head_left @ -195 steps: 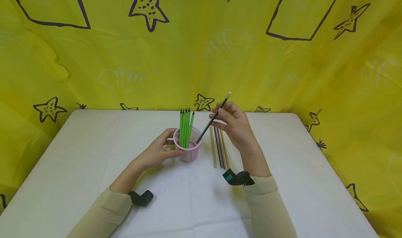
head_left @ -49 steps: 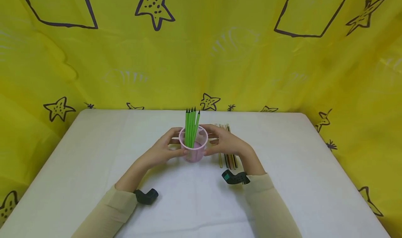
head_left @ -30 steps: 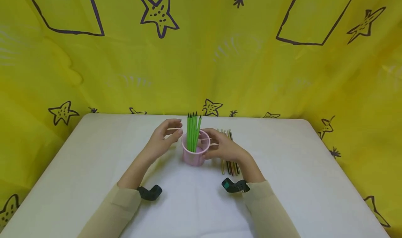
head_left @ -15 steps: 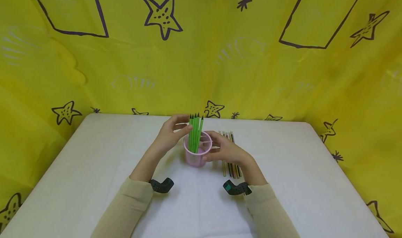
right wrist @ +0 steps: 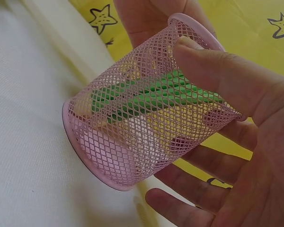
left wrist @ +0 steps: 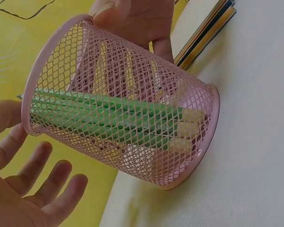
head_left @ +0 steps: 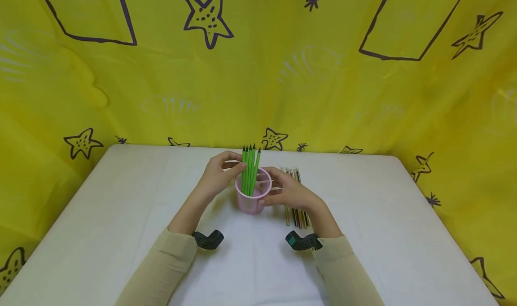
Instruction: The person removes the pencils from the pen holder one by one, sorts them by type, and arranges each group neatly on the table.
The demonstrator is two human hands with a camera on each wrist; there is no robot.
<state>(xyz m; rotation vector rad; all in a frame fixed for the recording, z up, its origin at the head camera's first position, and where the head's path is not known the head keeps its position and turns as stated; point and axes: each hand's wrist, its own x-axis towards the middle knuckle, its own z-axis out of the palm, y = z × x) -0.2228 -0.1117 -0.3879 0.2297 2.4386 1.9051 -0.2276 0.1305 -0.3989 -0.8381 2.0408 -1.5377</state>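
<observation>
A pink mesh pencil cup [head_left: 251, 205] stands on the white-covered table, with several green pencils [head_left: 247, 176] upright in it, black points up. Through the mesh in the left wrist view, their pale lower ends [left wrist: 189, 130] rest near the base. My right hand [head_left: 292, 191] grips the cup's right side, its thumb [right wrist: 203, 61] against the mesh by the rim. At the upper left of the cup, my left hand [head_left: 218, 173] pinches the green pencils between thumb and forefinger; its other fingers [left wrist: 40, 165] spread loosely outside the cup.
A row of several pencils [head_left: 298, 216] in gold, black and red lies on the white tablecloth [head_left: 363, 194], partly behind my right hand. Yellow curtain [head_left: 250, 86] with starfish drawings hangs past the table's far edge.
A black pencil that my right hand held over the cup is out of that hand, which now grips the cup. My left hand has let go of the cup and moved up to the green pencils.
</observation>
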